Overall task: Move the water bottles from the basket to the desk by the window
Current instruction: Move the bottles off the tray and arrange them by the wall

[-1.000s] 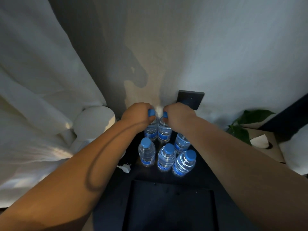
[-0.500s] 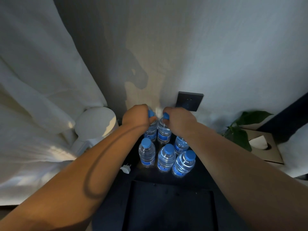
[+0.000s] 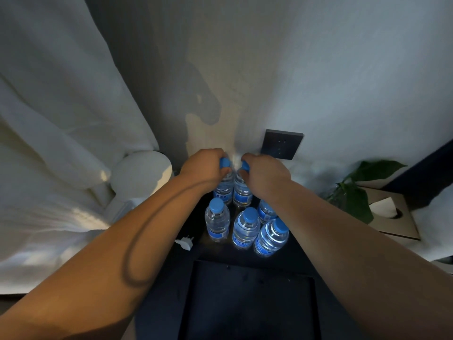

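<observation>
While the left hand (image 3: 203,168) and right hand (image 3: 264,175) each clasp a capped neck, both bottles (image 3: 224,191) are upright below them, side by side at the desk's (image 3: 304,256) back edge.

A single wide-angle view from the person's head, looking forward and steeply down along both forearms (image 3: 122,253). It faces the wall (image 3: 318,69), with the curtain (image 3: 49,119) at left. The tabletop (image 3: 213,252) lies close below, and the bottles (image 3: 217,222) sit mid-frame at arm's reach. Straight lines bow toward the edges.
</observation>
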Tool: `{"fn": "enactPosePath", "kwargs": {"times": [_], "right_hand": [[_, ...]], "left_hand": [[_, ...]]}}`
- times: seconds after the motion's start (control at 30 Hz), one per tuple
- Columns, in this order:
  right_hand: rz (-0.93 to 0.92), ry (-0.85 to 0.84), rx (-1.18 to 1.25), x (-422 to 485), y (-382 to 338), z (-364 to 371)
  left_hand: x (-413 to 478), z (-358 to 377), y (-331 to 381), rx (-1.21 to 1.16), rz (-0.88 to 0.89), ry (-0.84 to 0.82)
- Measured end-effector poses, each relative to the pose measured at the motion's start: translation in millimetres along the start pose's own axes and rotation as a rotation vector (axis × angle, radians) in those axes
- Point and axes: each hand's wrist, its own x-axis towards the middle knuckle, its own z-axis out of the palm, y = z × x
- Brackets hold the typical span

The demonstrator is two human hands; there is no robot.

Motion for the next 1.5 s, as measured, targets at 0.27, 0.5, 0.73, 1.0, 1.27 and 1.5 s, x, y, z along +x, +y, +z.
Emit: {"fn": "enactPosePath", "kwargs": {"times": [0.27, 0.5, 0.73, 1.0, 1.27, 1.5], "right_hand": [[0.063, 0.016, -0.036, 2, 4, -4], [-0.020, 0.002, 0.060, 1, 7, -4], [-0.005, 0.021, 0.057, -1, 6, -8], [-0.016, 0.003, 0.055, -1, 9, -9], [-0.009, -0.021, 0.081, -4, 10, -14], [-0.025, -0.049, 0.060, -2, 10, -11]], "left_hand": [[4, 2, 2, 0.035, -0.001, -0.002], [5, 1, -1, -0.011, 0.001, -0.018], [3, 1, 6, 0.032, 0.000, -0.013], [1, 1, 9, 0.057, 0.015, -0.008], [1, -3, 11, 0.064, 0.019, -0.036], [0, -5, 17, 0.078, -0.009, -0.072]]}}
